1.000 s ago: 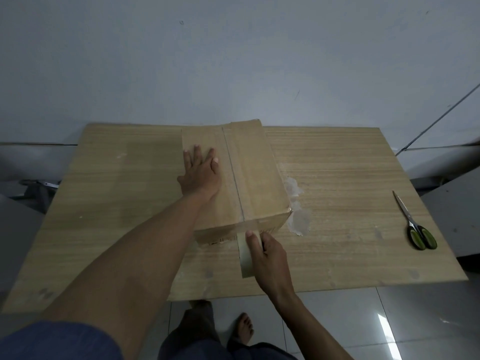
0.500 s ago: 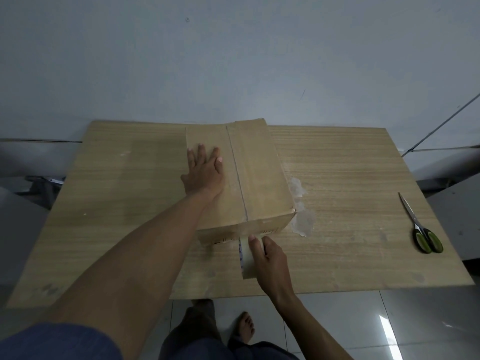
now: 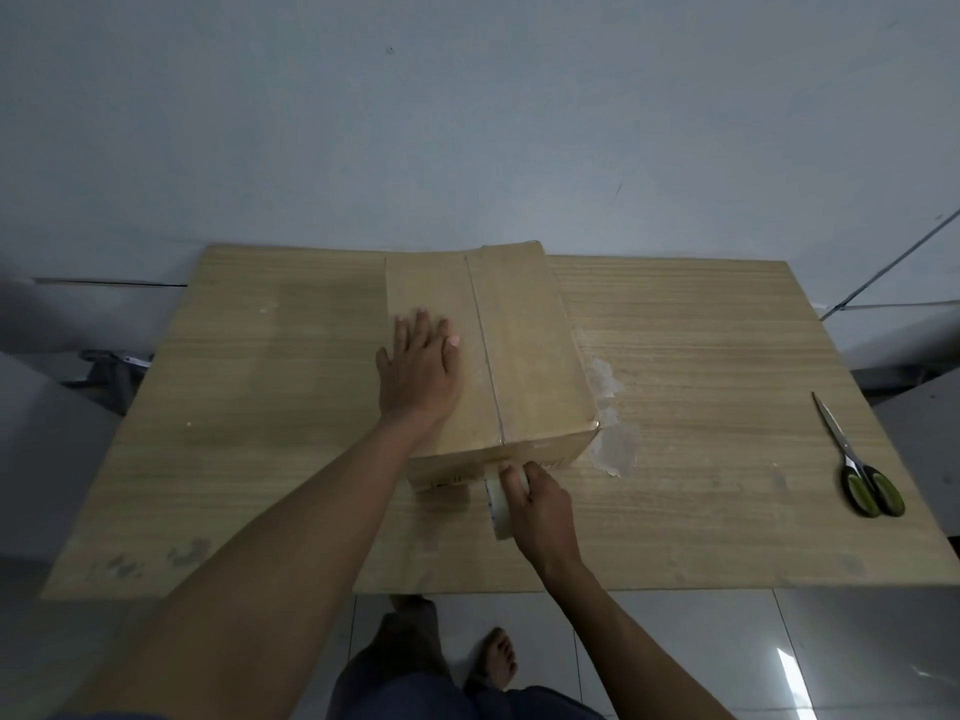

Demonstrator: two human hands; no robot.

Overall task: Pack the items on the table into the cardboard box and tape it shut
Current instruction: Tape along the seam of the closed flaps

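Head view: cardboard box (image 3: 519,356) sits flaps closed near middle of wooden table (image 3: 701,407). Left hand (image 3: 418,374) lies flat, fingers straight, on box top left of centre seam. Right hand (image 3: 540,504) grips tape roll (image 3: 496,504) against box's near side. Scissors (image 3: 857,462) lie well apart at table's right

You are wearing a dark blue sleeve (image 3: 104,716) just showing at the near left edge, dark blue trousers (image 3: 415,691) near centre, going barefoot, feet (image 3: 500,659) bare, forearms (image 3: 311,517) uncovered.
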